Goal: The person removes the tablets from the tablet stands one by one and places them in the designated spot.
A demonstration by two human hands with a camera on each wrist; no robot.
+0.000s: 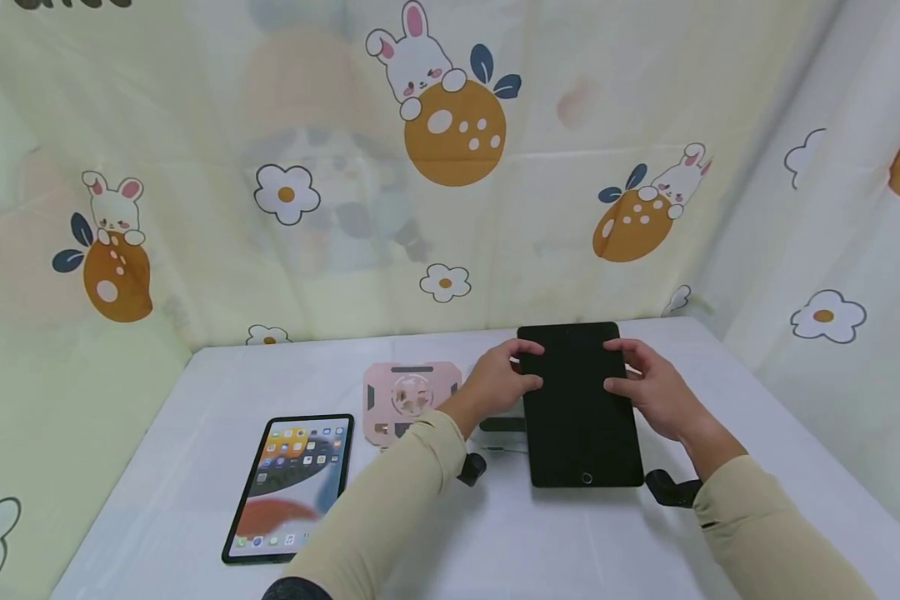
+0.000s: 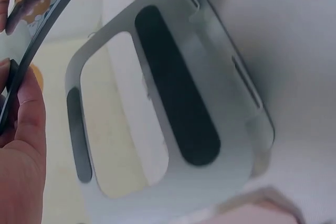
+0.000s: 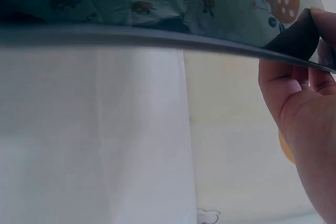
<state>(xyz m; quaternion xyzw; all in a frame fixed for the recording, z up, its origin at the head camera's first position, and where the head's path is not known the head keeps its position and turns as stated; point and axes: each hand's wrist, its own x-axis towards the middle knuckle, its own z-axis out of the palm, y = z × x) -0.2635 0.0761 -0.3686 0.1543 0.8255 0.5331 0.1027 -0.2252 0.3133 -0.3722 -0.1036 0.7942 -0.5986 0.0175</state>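
A tablet (image 1: 581, 417) with a dark screen and a round home button is held up by its two long sides. On its left edge my left hand (image 1: 495, 379) grips it, thumb and fingers on the front. My right hand (image 1: 660, 392) holds the opposite edge the same way. Partly hidden behind the tablet is a grey metal tablet stand (image 2: 231, 145) with black pads, best seen in the left wrist view. The tablet's glossy face mirrors the printed curtain in the right wrist view (image 3: 157, 3).
On the white table (image 1: 172, 467), a second tablet (image 1: 292, 492) with a lit home screen lies to the left. A pink stand (image 1: 378, 387) with dark pads is behind my left forearm. A printed curtain (image 1: 330, 275) hangs along the table's back edge.
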